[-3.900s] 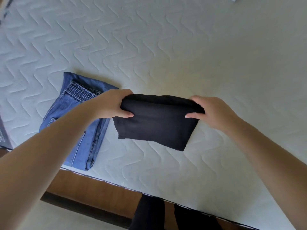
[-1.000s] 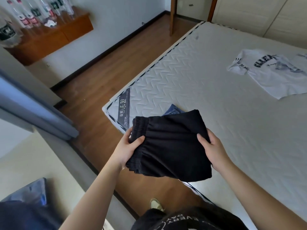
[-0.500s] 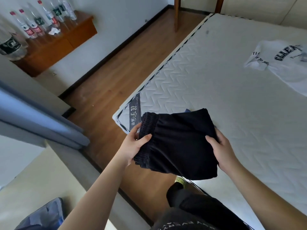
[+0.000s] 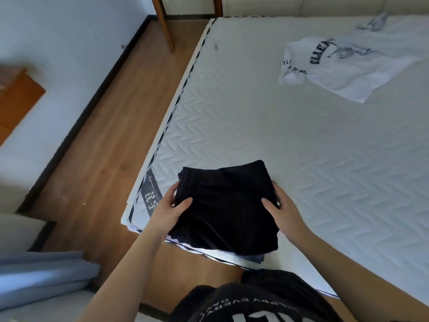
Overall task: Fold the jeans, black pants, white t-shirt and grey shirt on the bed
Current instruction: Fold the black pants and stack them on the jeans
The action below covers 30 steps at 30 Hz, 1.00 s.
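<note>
The folded black pants sit near the corner of the bed, on top of the folded jeans, of which only a blue sliver shows at the lower edge. My left hand grips the pants' left side at the waistband, thumb on top. On the right side my right hand grips them, thumb on top as well. The white t-shirt with dark lettering lies spread out at the far right. A bit of grey shirt shows beyond it.
The bed's left edge has a striped border and a grey label. Wooden floor runs along the left, with a wooden leg at the back and a wooden shelf on the wall. Blue-grey fabric lies at the lower left.
The folded black pants have come down from the air onto the jeans at the bed's corner. Both hands still hold their sides. The view has swung right along the bed.
</note>
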Available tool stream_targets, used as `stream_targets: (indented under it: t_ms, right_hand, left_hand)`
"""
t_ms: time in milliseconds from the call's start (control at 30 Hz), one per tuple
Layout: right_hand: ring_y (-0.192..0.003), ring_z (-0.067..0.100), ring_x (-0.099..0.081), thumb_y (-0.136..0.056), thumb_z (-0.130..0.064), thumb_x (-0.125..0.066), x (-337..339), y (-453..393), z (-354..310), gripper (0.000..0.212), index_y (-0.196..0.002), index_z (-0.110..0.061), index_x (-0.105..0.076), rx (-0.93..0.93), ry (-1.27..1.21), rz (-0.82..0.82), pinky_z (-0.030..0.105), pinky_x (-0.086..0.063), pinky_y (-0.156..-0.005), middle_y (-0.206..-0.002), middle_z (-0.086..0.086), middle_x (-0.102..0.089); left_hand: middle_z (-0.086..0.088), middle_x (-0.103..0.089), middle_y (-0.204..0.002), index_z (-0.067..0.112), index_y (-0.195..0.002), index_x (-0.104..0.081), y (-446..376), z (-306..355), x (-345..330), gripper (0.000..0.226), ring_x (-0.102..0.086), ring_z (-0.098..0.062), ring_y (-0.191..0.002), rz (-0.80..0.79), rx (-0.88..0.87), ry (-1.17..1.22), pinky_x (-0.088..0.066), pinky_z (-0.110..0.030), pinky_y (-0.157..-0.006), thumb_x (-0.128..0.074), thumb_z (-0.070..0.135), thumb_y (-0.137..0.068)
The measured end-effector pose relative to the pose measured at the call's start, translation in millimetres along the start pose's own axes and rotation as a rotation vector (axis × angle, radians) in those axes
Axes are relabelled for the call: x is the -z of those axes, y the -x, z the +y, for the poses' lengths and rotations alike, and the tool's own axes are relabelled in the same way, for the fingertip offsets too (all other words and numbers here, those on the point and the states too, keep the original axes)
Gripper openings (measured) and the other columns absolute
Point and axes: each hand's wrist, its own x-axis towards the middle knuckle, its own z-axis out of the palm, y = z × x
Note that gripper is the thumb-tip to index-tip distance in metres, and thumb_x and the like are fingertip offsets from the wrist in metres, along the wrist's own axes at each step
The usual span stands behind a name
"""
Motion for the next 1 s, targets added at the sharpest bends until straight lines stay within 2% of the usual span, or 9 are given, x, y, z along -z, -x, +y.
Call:
stream_targets:
  t_ms: [167,300,400,500,600,700,800,900,1000]
  right_hand:
    - [-0.118,-0.003,-0.056,-0.097,-0.022,-0.058,-3,4,11,0.049,-0.136,-0.048,-0.045,-0.068,-0.149,0.080,0.032,-0.047,-0.103,-0.126,-0.028,-0.058]
    - [-0.123,0.002,-0.054,-0.097,-0.025,-0.058,-26,12,23,0.050,-0.141,-0.044,-0.042,-0.098,-0.203,0.242,0.037,-0.046,-0.106,-0.133,-0.022,-0.056]
    - [-0.120,-0.005,-0.053,-0.098,-0.024,-0.057,-59,16,31,0.048,-0.136,-0.050,-0.045,-0.134,-0.246,0.430,0.023,-0.047,-0.102,-0.129,-0.027,-0.057]
    - [-0.114,-0.015,-0.052,-0.098,-0.023,-0.056,-107,23,33,0.050,-0.125,-0.064,-0.046,-0.183,-0.278,0.644,0.003,-0.043,-0.087,-0.124,-0.035,-0.057]
    - [-0.111,-0.017,-0.052,-0.099,-0.025,-0.054,-155,34,35,0.050,-0.120,-0.069,-0.045,-0.247,-0.321,0.787,0.005,-0.044,-0.084,-0.121,-0.037,-0.057]
    - [-0.114,-0.016,-0.051,-0.099,-0.027,-0.052,-190,50,41,0.048,-0.127,-0.064,-0.042,-0.312,-0.369,0.918,0.019,-0.043,-0.094,-0.124,-0.035,-0.056]
    - [-0.116,-0.012,-0.052,-0.098,-0.030,-0.053,-213,62,52,0.053,-0.130,-0.067,-0.034,-0.366,-0.460,1.024,0.023,-0.045,-0.095,-0.128,-0.034,-0.053]
    - [-0.121,-0.012,-0.049,-0.098,-0.030,-0.054,-234,65,74,0.061,-0.138,-0.064,-0.024,-0.383,-0.519,1.067,0.026,-0.042,-0.100,-0.134,-0.034,-0.050]
    - [-0.127,-0.010,-0.044,-0.098,-0.027,-0.055,-244,61,98,0.065,-0.141,-0.062,-0.022,-0.394,-0.587,1.111,0.034,-0.037,-0.110,-0.137,-0.035,-0.046]
  left_hand:
    - [0.016,-0.065,-0.120,0.057,-0.131,-0.044,-49,18,-1,0.062,-0.067,-0.010,-0.106,-0.149,-0.022,-0.145,-0.056,-0.035,-0.090,-0.073,0.055,-0.076]
    - [0.025,-0.060,-0.125,0.060,-0.131,-0.041,-96,31,4,0.055,-0.062,-0.004,-0.113,-0.381,-0.040,-0.250,-0.054,-0.029,-0.091,-0.069,0.050,-0.085]
    - [0.027,-0.056,-0.128,0.061,-0.132,-0.038,-137,37,9,0.052,-0.058,-0.001,-0.115,-0.526,-0.074,-0.376,-0.052,-0.029,-0.093,-0.064,0.050,-0.089]
    - [0.038,-0.054,-0.122,0.066,-0.129,-0.033,-172,45,9,0.046,-0.056,0.006,-0.113,-0.689,-0.109,-0.545,-0.049,-0.025,-0.092,-0.057,0.049,-0.093]
    - [0.050,-0.052,-0.108,0.073,-0.123,-0.030,-192,51,6,0.044,-0.055,0.019,-0.102,-0.821,-0.165,-0.701,-0.046,-0.018,-0.085,-0.053,0.047,-0.095]
    - [0.034,-0.052,-0.125,0.060,-0.135,-0.029,-202,53,-13,0.049,-0.053,0.004,-0.116,-0.945,-0.245,-0.829,-0.043,-0.024,-0.095,-0.053,0.040,-0.097]
    - [0.022,-0.047,-0.137,0.048,-0.139,-0.032,-212,46,-41,0.051,-0.048,-0.006,-0.127,-1.072,-0.323,-0.961,-0.038,-0.029,-0.106,-0.054,0.032,-0.097]
    - [0.021,-0.044,-0.141,0.046,-0.140,-0.031,-222,35,-74,0.053,-0.045,-0.007,-0.131,-1.177,-0.382,-1.088,-0.034,-0.029,-0.110,-0.056,0.030,-0.096]
    - [0.023,-0.043,-0.142,0.052,-0.138,-0.030,-233,25,-104,0.055,-0.044,-0.004,-0.131,-1.235,-0.421,-1.169,-0.033,-0.028,-0.110,-0.058,0.033,-0.094]
